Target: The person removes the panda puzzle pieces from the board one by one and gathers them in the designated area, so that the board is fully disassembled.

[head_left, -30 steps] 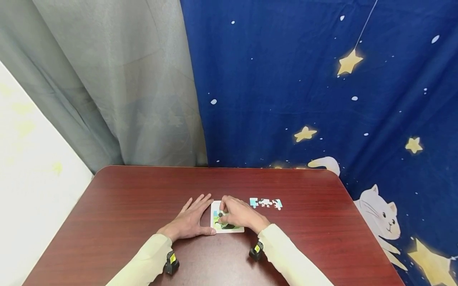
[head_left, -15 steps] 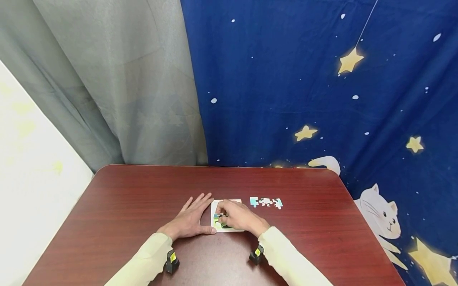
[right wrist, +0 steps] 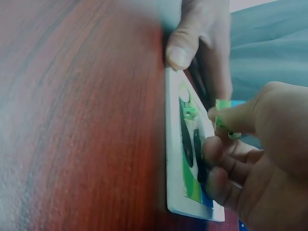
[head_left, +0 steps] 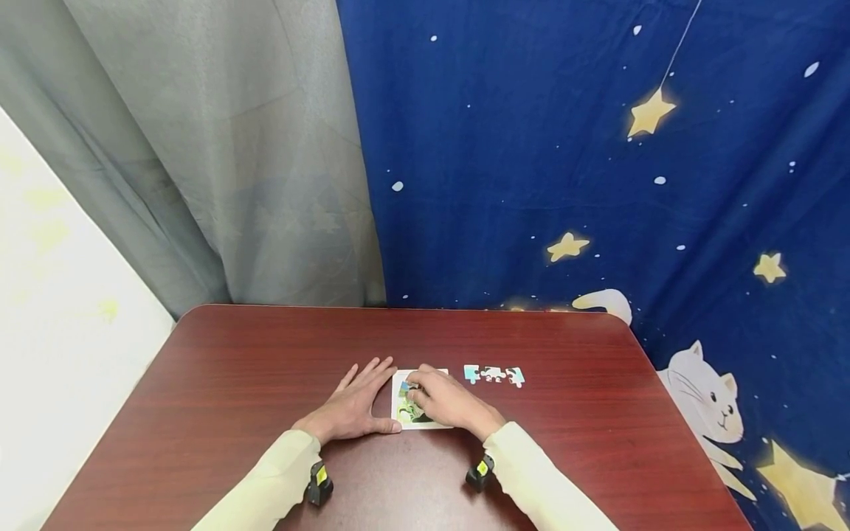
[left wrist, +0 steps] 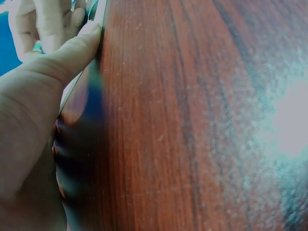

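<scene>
A small jigsaw puzzle board (head_left: 394, 413) with a white border lies flat on the table, its picture green, blue and black. My left hand (head_left: 352, 411) rests beside it with spread fingers. The left thumb touches the near left corner, and the fingertips reach the far left corner. Over the board, my right hand (head_left: 454, 402) pinches a green and blue puzzle piece (right wrist: 222, 105) between thumb and forefinger, raised off the board in the right wrist view. Its other fingers curl close to the picture and hide part of it.
To the right of the board, several loose puzzle pieces (head_left: 493, 375) lie in a row on the dark red wooden table (head_left: 265, 354). Behind the table hang a grey curtain (head_left: 285, 184) and a blue star-patterned curtain (head_left: 478, 184).
My right hand has shifted slightly over the board, and its fingertips sit higher than half a second ago, showing more of the picture's lower part. The left hand holds its place.
</scene>
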Demonstrator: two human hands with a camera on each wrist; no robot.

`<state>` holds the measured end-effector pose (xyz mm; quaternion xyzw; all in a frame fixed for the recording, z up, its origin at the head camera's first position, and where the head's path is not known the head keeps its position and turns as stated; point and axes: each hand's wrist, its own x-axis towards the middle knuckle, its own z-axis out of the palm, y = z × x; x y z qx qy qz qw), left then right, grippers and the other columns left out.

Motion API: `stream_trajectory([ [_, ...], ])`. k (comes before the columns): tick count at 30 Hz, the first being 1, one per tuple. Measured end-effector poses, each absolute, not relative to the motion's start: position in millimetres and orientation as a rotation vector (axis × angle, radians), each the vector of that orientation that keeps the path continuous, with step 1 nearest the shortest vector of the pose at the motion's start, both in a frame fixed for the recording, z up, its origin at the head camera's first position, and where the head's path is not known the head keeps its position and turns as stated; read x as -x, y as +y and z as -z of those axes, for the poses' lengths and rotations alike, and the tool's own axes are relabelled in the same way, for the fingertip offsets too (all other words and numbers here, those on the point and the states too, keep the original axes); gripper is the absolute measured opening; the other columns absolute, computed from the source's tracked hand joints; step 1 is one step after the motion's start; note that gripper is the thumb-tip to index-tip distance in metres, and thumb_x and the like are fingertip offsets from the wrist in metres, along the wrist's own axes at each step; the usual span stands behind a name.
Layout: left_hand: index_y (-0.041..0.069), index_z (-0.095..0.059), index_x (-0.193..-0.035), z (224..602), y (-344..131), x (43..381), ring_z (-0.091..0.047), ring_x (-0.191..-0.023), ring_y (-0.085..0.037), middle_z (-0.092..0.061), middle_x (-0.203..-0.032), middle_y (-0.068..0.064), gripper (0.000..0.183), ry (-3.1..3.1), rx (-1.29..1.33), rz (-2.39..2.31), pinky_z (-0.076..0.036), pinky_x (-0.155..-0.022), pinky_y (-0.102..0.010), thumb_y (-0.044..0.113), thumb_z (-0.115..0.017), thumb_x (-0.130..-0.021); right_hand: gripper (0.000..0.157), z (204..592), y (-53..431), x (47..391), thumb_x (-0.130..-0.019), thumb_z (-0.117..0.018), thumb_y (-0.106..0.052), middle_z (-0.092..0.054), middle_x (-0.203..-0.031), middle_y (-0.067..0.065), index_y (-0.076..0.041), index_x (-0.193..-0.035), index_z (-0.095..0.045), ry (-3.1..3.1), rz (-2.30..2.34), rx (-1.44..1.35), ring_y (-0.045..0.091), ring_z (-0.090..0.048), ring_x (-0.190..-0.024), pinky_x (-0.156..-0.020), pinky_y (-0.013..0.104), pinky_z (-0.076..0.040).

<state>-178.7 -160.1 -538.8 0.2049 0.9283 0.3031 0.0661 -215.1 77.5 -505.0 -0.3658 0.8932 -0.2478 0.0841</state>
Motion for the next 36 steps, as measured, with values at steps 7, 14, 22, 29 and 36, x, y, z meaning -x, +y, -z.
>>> stream_trajectory([
  [7,0.008,-0.037,-0.166,533,-159,176,-0.019,-0.168,-0.036,-0.027,-0.179,-0.009,0.112,2.792,-0.598,-0.893,-0.008,-0.134,-0.063,0.069,-0.08,-0.082,0.026,497,94,217,-0.111,-0.053,-0.016,-0.068,-0.109,0.0,-0.008,-0.128,-0.071,2.701,0.849,0.964,0.009,-0.059,-0.093,-0.086,0.03,-0.054],
  [14,0.005,-0.039,-0.164,529,-159,174,-0.021,-0.166,-0.042,-0.03,-0.177,-0.015,0.11,2.798,-0.632,-0.906,-0.011,-0.131,-0.069,0.067,-0.08,-0.083,0.012,496,120,213,-0.106,-0.065,-0.016,-0.068,-0.092,-0.005,-0.016,-0.118,-0.068,2.665,0.987,0.835,0.007,-0.058,-0.078,-0.076,0.027,-0.051],
  [22,0.005,-0.04,-0.163,529,-158,174,-0.022,-0.165,-0.043,-0.031,-0.176,-0.016,0.111,2.803,-0.635,-0.91,-0.011,-0.131,-0.069,0.066,-0.082,-0.081,0.007,497,152,208,-0.103,-0.068,-0.014,-0.065,-0.088,-0.008,-0.017,-0.109,-0.067,2.703,1.015,0.746,0.003,-0.051,-0.069,-0.072,0.022,-0.047],
  [29,0.006,-0.04,-0.164,529,-158,174,-0.022,-0.166,-0.041,-0.03,-0.177,-0.014,0.11,2.8,-0.619,-0.892,-0.01,-0.132,-0.068,0.065,-0.083,-0.082,0.006,501,173,208,-0.102,-0.069,-0.012,-0.065,-0.088,-0.008,-0.017,-0.106,-0.068,2.716,0.988,0.735,0.0,-0.05,-0.066,-0.069,0.021,-0.046],
  [36,0.009,-0.039,-0.165,538,-159,177,-0.02,-0.167,-0.038,-0.029,-0.178,-0.011,0.112,2.808,-0.623,-0.916,-0.008,-0.133,-0.065,0.07,-0.08,-0.08,0.007,506,183,208,-0.101,-0.07,-0.009,-0.066,-0.088,-0.008,-0.016,-0.103,-0.068,2.71,0.991,0.727,0.0,-0.051,-0.065,-0.067,0.02,-0.046],
])
